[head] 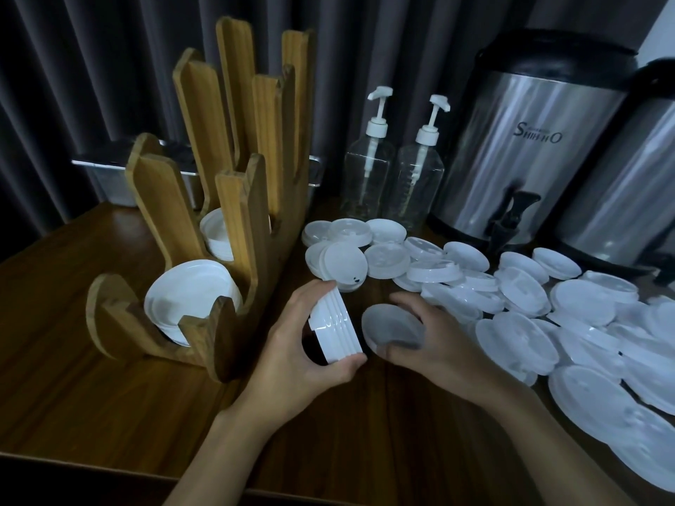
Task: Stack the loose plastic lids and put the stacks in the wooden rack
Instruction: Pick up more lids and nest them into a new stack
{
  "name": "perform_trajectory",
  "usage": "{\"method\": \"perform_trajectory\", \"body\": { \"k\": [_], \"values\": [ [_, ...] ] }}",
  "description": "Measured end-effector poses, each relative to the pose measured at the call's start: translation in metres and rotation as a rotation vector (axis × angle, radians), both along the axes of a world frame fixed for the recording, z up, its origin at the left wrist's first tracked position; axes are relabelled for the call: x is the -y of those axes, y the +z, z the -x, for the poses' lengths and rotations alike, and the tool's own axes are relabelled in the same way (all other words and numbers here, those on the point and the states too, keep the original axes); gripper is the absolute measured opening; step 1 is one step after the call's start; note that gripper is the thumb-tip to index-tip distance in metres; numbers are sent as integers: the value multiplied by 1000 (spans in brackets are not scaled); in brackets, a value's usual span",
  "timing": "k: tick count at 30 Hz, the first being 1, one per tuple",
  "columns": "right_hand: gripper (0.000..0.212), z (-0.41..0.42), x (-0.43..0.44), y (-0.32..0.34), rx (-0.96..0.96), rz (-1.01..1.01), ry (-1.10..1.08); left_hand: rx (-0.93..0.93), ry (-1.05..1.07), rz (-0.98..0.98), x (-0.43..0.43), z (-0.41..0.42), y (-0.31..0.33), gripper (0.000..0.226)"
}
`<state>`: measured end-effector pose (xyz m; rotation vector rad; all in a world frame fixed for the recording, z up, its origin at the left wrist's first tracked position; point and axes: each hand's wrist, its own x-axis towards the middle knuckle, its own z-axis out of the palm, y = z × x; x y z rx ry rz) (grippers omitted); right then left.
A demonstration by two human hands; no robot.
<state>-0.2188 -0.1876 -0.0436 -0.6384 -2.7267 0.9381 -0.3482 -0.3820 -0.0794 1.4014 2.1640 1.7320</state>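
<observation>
1. Our left hand is clenched around a small stack of lids. The thumb presses the near edge and the fingers hook over the far edge, so the stack sits on its side with its open face turned to the right, ready, we think, to take another lid.
2. Our right hand grips a single lid by the rim, fingers curled over the top and thumb under the near edge. The lid is tilted to face the stack and sits just beside it, apart by a narrow gap. We judge that it is being lined up to nest on.
3. Just beyond both hands the loose lids lie scattered and overlapping across the right side of the table, within easy reach of the right hand that feeds the stack.
4. The wooden rack stands to the left, close to the left hand. Its front slot holds a stack of white lids lying on edge, and the slot behind holds another stack. The taller slots behind look empty from here.
5. Behind the pile stand two pump bottles and two steel drink dispensers, clear of the work.
6. Many lids are loose, so we judge the task far from done.
</observation>
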Motion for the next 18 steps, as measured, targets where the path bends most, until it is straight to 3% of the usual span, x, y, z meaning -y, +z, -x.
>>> {"method": "perform_trajectory", "body": {
  "k": [9,18],
  "values": [
    [62,-2,17,14,-325,603,26,40,-55,-38,-1,0,0,85],
    [69,6,34,12,-266,714,172,70,-110,-106,-1,-1,-1,87]
  ]
}}
